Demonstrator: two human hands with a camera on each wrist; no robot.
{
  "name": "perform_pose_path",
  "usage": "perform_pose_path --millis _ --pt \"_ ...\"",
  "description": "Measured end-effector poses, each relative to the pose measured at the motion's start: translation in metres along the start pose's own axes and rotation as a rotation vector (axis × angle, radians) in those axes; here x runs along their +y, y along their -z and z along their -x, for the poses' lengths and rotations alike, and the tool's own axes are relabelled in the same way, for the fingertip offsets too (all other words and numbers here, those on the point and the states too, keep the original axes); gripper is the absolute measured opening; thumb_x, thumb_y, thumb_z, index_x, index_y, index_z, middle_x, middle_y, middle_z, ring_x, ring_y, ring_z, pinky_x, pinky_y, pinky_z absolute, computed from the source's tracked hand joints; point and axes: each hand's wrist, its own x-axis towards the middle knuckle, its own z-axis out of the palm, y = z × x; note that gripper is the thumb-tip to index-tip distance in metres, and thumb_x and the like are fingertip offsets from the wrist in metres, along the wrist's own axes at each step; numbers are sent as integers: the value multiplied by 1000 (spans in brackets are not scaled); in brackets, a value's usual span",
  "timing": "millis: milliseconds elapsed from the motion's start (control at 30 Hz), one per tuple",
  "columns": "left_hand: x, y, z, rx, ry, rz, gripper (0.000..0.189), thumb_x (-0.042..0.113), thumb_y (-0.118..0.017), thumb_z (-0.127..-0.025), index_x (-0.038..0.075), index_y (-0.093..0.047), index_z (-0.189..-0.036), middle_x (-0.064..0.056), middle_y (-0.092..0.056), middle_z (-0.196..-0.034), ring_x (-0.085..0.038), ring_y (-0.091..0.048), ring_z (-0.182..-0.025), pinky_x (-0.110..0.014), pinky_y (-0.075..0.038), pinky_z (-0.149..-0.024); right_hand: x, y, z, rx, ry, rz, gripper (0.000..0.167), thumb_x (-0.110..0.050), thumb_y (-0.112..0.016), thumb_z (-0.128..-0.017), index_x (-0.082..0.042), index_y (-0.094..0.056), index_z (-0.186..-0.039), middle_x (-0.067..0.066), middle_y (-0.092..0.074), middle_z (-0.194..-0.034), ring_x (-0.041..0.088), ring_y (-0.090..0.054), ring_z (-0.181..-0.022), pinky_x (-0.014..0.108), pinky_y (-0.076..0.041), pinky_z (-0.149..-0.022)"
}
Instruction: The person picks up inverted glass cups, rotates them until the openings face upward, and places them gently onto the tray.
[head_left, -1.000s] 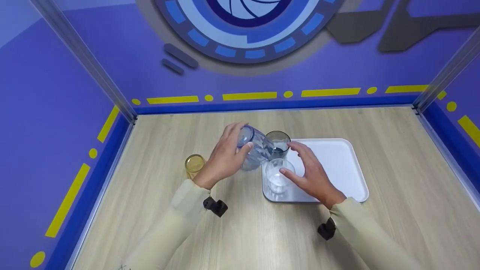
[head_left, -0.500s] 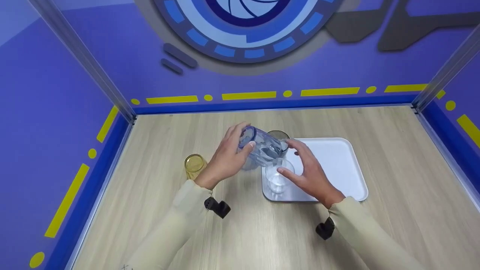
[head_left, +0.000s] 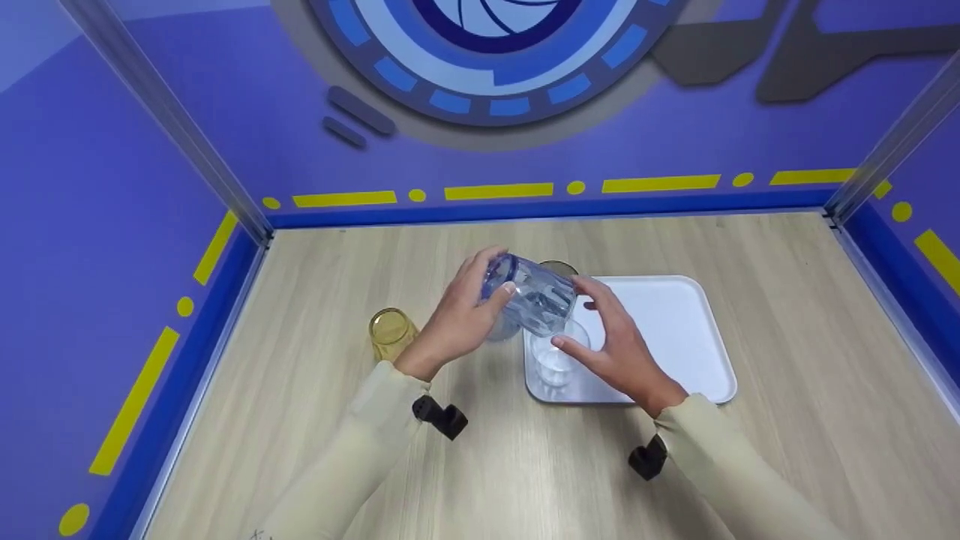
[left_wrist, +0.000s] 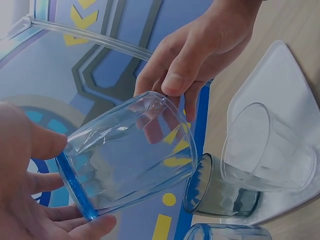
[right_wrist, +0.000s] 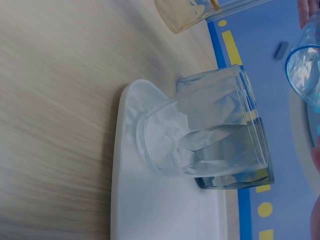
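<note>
My left hand (head_left: 459, 311) grips a clear blue glass (head_left: 536, 296) around its thick base, holding it tilted above the table. The glass's open rim points right, toward my right hand (head_left: 619, 349). That hand has thumb and fingers spread on either side of the rim; firm contact cannot be told. In the left wrist view, right-hand fingers (left_wrist: 155, 127) show through the blue glass. Below stands a clear colourless glass (right_wrist: 200, 135) at the tray's near left corner. A smoky grey glass (left_wrist: 225, 192) stands behind it, partly hidden in the head view.
The white tray (head_left: 667, 330) lies right of centre on the wooden table (head_left: 480, 465). Another blue glass (head_left: 504, 327) stands left of the tray, mostly covered by the held one. An amber glass (head_left: 390, 334) stands beside my left forearm. Patterned panels (head_left: 480, 165) enclose the table.
The blue glass has moved right and its rim has come between my right thumb and fingers. My left hand has travelled slightly right with it; my right hand has barely shifted.
</note>
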Motion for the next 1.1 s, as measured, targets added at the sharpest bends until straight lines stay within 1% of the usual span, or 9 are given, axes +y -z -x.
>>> perform_pose_path --millis 133,333,533,600,700,800,867,933,1100 --pt "1 -2 0 -9 5 31 49 28 -47 -101 20 -33 -147 -7 -38 -151 -25 -39 -138 -49 -32 -114 0 0 0 6 -4 -20 85 -31 -81 -78 -16 -36 -148 -3 -45 -145 14 -46 -128 36 -45 -104" --pt "0 -5 -1 -16 3 69 49 28 -46 -101 19 -34 -147 -9 -39 -150 -25 -38 -138 -48 -31 -115 1 1 0 10 -10 -42 88 -33 -80 -78 -11 -33 -149 -1 -44 -147 15 -46 -129 34 -45 -105" --pt "-3 -8 -3 -21 -31 111 48 24 -45 -101 14 -34 -147 -13 -42 -147 -26 -39 -138 -45 -31 -115 1 1 2 8 -23 -81 90 -32 -80 -79 -17 -29 -151 -1 -42 -149 14 -45 -132 35 -43 -107" --pt "-4 -9 -3 -28 -41 139 47 22 -45 -102 13 -34 -147 -13 -42 -146 -26 -41 -137 -44 -33 -115 0 2 3 10 -27 -90 91 -30 -80 -79 -19 -28 -152 -1 -41 -149 14 -46 -132 30 -42 -108" --pt "-5 -10 -3 -39 -43 177 47 21 -43 -102 11 -34 -147 -14 -43 -145 -27 -43 -135 -44 -36 -114 0 2 3 12 -25 -109 91 -28 -80 -79 -20 -26 -152 -2 -40 -151 13 -46 -132 19 -40 -108" --pt "-7 -11 -2 -47 -38 201 46 20 -42 -102 10 -34 -147 -15 -44 -145 -28 -44 -134 -44 -36 -114 0 1 3 15 -17 -126 90 -25 -79 -80 -16 -26 -152 -1 -39 -152 15 -47 -132 12 -37 -107" --pt "-7 -12 -2 -49 -30 209 46 19 -42 -102 11 -34 -147 -15 -43 -145 -29 -44 -134 -43 -35 -114 -1 1 3 14 -16 -131 90 -24 -79 -80 -15 -26 -152 0 -40 -152 16 -49 -131 13 -37 -107" --pt "-8 -12 -2 -50 -27 218 46 20 -42 -102 11 -34 -147 -15 -44 -144 -29 -45 -133 -43 -36 -113 0 1 3 14 -19 -130 89 -24 -79 -81 -14 -26 -152 2 -40 -151 18 -51 -129 17 -40 -107" --pt "-9 -14 -1 -62 -10 241 46 22 -41 -103 13 -33 -147 -15 -43 -145 -30 -44 -134 -45 -36 -113 -2 2 3 20 -44 -146 87 -23 -78 -81 -11 -28 -151 2 -42 -149 17 -53 -126 28 -43 -107"
